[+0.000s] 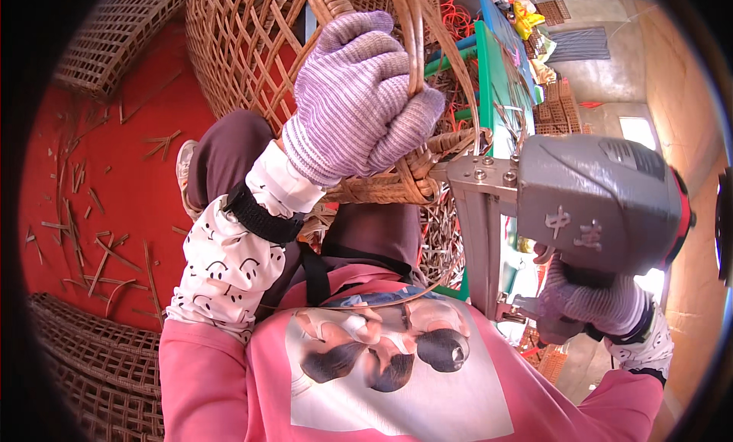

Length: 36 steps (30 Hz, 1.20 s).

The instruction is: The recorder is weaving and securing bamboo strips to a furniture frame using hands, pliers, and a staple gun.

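Note:
My left hand [359, 98], in a purple-and-white striped knit glove, is closed round a rattan strip [415, 30] at the upper middle. It lies against a brown wicker basket [237, 56] of open lattice weave, which leans over my knees. Below the fist runs the basket's wrapped rim [382, 190]. On the right, my gloved right hand [599, 301] grips the handle of a grey cordless nail gun [603, 179]. The metal nose of the gun points left and meets the wrapped rim, or sits very close to it. The fingertips of the left hand are hidden behind the basket parts.
Cut rattan scraps [99, 266] litter the red floor at left. Dark woven pieces [122, 37] lie at the upper left, with more woven panels [92, 373] at the lower left. A green-edged table [508, 83] with loose strips and stacked baskets [561, 110] stand beyond, at the right.

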### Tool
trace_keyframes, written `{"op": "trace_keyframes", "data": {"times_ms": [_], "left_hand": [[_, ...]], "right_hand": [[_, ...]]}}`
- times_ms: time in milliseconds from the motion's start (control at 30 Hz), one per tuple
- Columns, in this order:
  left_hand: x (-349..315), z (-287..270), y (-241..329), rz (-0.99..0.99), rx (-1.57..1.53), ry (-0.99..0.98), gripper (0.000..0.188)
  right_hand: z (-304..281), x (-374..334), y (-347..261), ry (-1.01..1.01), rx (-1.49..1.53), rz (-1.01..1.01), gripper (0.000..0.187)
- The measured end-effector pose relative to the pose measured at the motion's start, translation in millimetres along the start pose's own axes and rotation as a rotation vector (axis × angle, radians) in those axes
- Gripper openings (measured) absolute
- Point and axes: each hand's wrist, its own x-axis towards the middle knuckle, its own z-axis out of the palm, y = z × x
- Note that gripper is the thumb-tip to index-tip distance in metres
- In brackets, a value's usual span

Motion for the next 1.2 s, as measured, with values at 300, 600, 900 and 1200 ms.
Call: {"op": "trace_keyframes", "data": {"times_ms": [300,600,900,1200], "left_hand": [[5.7,-9.7,5.0,-0.005,-0.002,-0.181,0.005],[28.4,-16.5,41.5,-0.174,0.016,-0.503,0.013],[34.9,-13.8,62.1,-0.143,0.073,-0.723,0.011],[7.0,-15.8,54.0,-0.045,0.075,-0.615,0.019]], "right_hand": [[-2.8,4.9,2.2,-0.053,0.213,-0.072,0.024],[-19.3,4.1,103.5,0.361,0.455,-0.269,0.035],[-88.7,65.8,312.7,0.764,0.252,-0.032,0.037],[-80.2,124.8,390.6,0.861,-0.101,0.359,0.062]]}}
